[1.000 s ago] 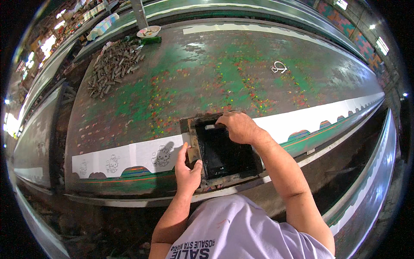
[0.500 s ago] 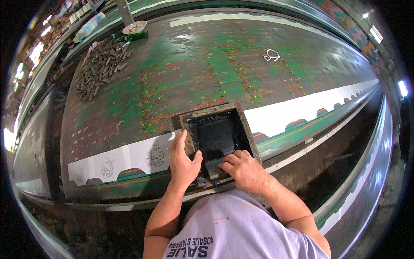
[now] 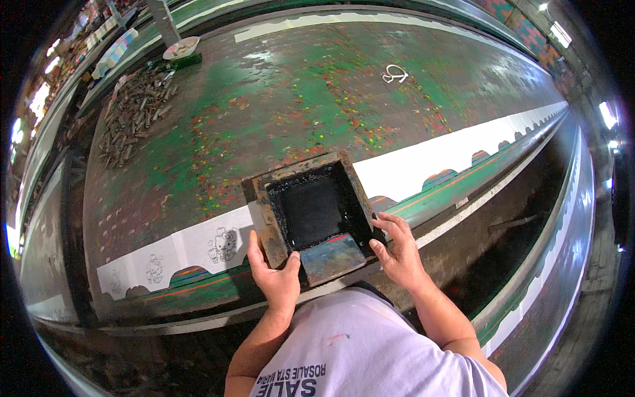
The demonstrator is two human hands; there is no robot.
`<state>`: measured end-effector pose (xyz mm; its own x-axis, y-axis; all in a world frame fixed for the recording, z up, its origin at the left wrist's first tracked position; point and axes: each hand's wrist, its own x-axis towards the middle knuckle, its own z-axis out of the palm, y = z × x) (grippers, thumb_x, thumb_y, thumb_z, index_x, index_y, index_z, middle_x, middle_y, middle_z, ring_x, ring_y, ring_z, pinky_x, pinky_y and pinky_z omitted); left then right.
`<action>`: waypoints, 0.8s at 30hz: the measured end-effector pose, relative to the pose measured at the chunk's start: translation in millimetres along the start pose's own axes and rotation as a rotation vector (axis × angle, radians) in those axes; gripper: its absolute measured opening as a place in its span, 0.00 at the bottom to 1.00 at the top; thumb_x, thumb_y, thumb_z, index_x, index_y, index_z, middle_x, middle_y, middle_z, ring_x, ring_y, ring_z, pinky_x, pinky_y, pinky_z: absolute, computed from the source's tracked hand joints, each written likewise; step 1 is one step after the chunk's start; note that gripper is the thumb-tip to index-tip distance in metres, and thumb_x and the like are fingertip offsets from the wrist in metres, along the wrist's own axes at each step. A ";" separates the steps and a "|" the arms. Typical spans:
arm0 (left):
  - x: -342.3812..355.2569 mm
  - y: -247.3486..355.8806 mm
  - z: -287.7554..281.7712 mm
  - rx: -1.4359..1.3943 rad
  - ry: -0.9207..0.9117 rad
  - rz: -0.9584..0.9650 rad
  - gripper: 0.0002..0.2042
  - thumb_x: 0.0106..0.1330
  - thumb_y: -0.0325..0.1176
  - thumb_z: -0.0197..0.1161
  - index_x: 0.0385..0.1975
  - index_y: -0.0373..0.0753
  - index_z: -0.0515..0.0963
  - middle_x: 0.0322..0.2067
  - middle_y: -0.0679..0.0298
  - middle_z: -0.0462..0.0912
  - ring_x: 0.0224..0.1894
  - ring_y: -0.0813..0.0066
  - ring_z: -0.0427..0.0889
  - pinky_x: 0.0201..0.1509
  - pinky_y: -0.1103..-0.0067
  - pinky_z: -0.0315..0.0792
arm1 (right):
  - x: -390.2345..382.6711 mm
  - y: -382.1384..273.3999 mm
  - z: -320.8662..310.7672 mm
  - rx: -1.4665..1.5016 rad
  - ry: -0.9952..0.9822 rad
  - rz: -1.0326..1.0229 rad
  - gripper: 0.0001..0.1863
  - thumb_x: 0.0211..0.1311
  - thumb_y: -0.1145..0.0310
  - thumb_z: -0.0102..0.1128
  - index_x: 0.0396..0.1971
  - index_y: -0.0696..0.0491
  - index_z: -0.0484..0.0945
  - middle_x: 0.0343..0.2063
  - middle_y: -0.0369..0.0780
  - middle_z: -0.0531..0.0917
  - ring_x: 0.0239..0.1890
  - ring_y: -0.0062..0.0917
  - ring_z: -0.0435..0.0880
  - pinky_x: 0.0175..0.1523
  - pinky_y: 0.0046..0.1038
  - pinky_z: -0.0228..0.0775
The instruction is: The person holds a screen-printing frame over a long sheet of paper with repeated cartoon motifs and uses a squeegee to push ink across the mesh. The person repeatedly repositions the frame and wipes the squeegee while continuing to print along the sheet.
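Lower centre of the pic, my L hand [image 3: 276, 281] grasps the lower-left corner of the dark wooden frame [image 3: 301, 170], thumb by the inner corner, fingers along the outer side, prob. for steadiness. R hand [image 3: 402, 261] is at its right edge, fingers spread; can't tell if they grip. Frame's over the white strip [image 3: 423, 162], w/ a black layer [image 3: 314, 208] inside, walls prob. there vs. spills. Strip runs lower left to mid right along the table [image 3: 278, 119], likely for easy reach.
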<state>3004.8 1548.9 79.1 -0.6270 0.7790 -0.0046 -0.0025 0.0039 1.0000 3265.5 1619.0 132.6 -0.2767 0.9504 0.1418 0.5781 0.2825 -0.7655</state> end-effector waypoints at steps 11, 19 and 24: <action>-14.3 -0.8 55.0 0.105 0.114 0.236 0.47 0.60 0.08 0.59 0.85 0.32 0.58 0.79 0.51 0.69 0.80 0.62 0.70 0.83 0.69 0.64 | -6.4 61.2 -26.8 0.294 -0.073 0.021 0.27 0.69 0.72 0.76 0.67 0.55 0.83 0.75 0.56 0.75 0.79 0.51 0.72 0.82 0.45 0.64; -39.4 -11.3 193.9 -0.072 0.044 0.185 0.46 0.59 0.09 0.62 0.84 0.31 0.61 0.72 0.56 0.77 0.71 0.69 0.79 0.76 0.73 0.72 | 9.2 156.7 -118.8 0.346 0.100 0.006 0.26 0.64 0.73 0.76 0.63 0.54 0.87 0.73 0.55 0.78 0.76 0.48 0.75 0.82 0.48 0.63; -52.3 -17.6 242.2 -0.048 0.094 0.143 0.45 0.60 0.10 0.65 0.83 0.30 0.63 0.68 0.57 0.81 0.66 0.71 0.82 0.72 0.76 0.75 | 20.2 193.3 -155.3 0.363 0.092 0.026 0.25 0.64 0.75 0.75 0.62 0.54 0.87 0.73 0.53 0.79 0.77 0.47 0.75 0.82 0.47 0.63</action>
<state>3226.3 1660.0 61.6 -0.6934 0.7076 0.1358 0.0563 -0.1347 0.9893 3490.8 1712.9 84.9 -0.1856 0.9690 0.1629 0.2696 0.2096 -0.9399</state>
